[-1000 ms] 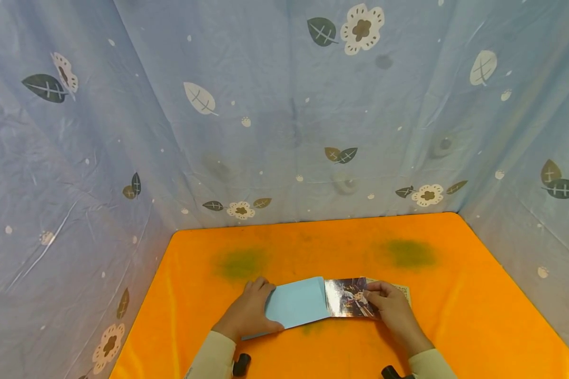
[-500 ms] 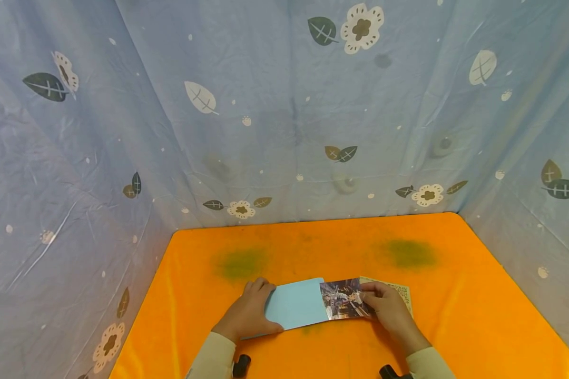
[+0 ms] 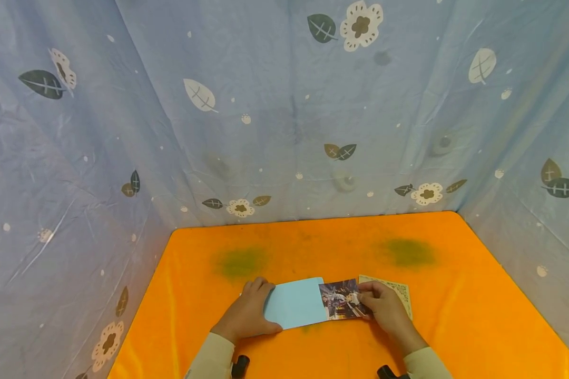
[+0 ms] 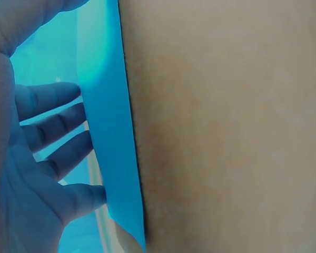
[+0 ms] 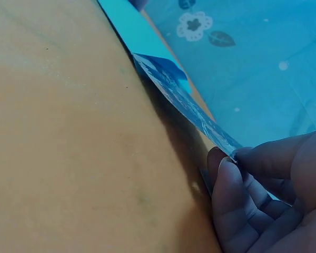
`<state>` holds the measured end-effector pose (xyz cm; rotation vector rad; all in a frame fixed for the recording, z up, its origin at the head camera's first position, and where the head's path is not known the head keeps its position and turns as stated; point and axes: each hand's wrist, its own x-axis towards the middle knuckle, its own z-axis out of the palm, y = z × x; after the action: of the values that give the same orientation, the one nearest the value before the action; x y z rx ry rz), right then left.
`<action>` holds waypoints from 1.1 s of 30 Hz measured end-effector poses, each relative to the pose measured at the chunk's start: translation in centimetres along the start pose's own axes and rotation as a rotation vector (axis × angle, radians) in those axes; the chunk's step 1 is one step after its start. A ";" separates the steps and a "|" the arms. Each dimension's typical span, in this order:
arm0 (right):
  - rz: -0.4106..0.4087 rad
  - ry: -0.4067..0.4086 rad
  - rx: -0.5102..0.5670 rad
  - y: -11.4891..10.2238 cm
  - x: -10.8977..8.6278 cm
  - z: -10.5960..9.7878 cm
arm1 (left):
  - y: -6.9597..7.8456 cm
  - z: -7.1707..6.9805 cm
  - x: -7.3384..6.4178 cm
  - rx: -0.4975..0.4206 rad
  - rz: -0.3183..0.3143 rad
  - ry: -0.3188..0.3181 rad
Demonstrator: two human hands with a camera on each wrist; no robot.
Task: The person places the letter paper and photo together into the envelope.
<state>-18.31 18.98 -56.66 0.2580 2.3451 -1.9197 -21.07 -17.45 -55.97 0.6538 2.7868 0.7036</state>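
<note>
Left forearm [image 3: 212,355]: one, in a pale sleeve, angled forward and inward. Left hand [image 3: 252,313]: bare, back turned up; thumb set wide of four gently bent, separated fingers, in a broad grip. Right forearm [image 3: 427,363]: one, likewise pale-sleeved, angled forward and inward. Right hand [image 3: 388,311]: bare; thumb and fingertip pinched together, remaining fingers bent beneath. Hands well apart, roughly level.

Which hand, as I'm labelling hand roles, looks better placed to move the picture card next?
Probably the right hand, which pinches the picture card by one end, while the left hand holds the blue paper.
</note>
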 end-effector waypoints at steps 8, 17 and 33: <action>-0.002 -0.053 0.000 0.0 -0.2 0.3 | -0.1 0.0 -0.1 -0.005 -0.010 -0.007; -0.006 -0.042 -0.020 -0.4 -0.4 0.4 | -0.1 0.0 -0.1 -0.014 -0.006 -0.002; -0.021 -0.117 -0.085 -1.0 -0.5 0.8 | -0.4 0.0 -0.1 -0.029 0.010 -0.002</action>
<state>-18.04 18.02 -55.74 0.1117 2.3539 -1.7868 -21.11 -17.78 -56.14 0.6634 2.7676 0.7439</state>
